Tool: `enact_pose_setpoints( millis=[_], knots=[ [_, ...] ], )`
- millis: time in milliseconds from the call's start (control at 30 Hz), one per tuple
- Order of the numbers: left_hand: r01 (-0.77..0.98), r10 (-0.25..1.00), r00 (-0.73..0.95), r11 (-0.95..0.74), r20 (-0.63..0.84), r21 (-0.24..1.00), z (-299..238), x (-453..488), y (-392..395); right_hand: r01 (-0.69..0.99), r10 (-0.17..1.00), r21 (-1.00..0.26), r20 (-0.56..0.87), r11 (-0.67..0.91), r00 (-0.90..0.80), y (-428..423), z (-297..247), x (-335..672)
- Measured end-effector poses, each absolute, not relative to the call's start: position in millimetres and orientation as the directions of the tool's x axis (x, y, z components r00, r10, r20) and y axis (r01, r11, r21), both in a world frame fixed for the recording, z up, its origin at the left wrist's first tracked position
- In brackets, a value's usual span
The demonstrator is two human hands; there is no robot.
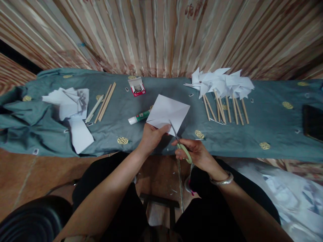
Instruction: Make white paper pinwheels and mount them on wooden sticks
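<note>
My left hand (152,136) grips the near edge of a white square sheet of paper (170,109), thumb on top. In my right hand (194,153) is a pair of scissors (185,151) with light green handles, my fingers through the loops. The blades reach over the paper's near corner, just right of my left thumb. Partly behind the sheet's left side lies a green and white glue stick (138,117). Beyond it stands a small red and white box (137,87) with its lid up and small metal pieces inside.
Several paper pinwheels (222,82) on wooden sticks lie to the right. On the left are loose white papers (69,104) and wooden sticks (106,102). A dark phone-like object (313,122) is at the far right of the green cloth (272,127). A curtain hangs behind.
</note>
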State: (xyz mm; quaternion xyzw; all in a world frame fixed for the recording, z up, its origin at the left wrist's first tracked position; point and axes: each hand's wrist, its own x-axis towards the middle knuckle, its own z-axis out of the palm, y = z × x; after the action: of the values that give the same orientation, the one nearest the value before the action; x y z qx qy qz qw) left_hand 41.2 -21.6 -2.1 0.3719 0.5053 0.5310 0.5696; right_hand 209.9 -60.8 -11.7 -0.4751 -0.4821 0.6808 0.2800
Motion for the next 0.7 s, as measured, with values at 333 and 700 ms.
enact_pose_setpoints(
  millis=[333,700],
  knots=[
    [-0.248,0.982,-0.054,0.164,-0.183,0.955,-2.2,41.2,-22.7,0.053,0.843,-0.917,-0.385,-0.395,-0.376,-61.0,-12.7,208.6],
    [-0.225,0.982,-0.05,0.165,-0.181,0.96,-3.2,42.4,-22.5,0.038,0.849,-0.917,-0.384,-0.398,-0.363,-60.9,-11.4,208.5]
  ],
)
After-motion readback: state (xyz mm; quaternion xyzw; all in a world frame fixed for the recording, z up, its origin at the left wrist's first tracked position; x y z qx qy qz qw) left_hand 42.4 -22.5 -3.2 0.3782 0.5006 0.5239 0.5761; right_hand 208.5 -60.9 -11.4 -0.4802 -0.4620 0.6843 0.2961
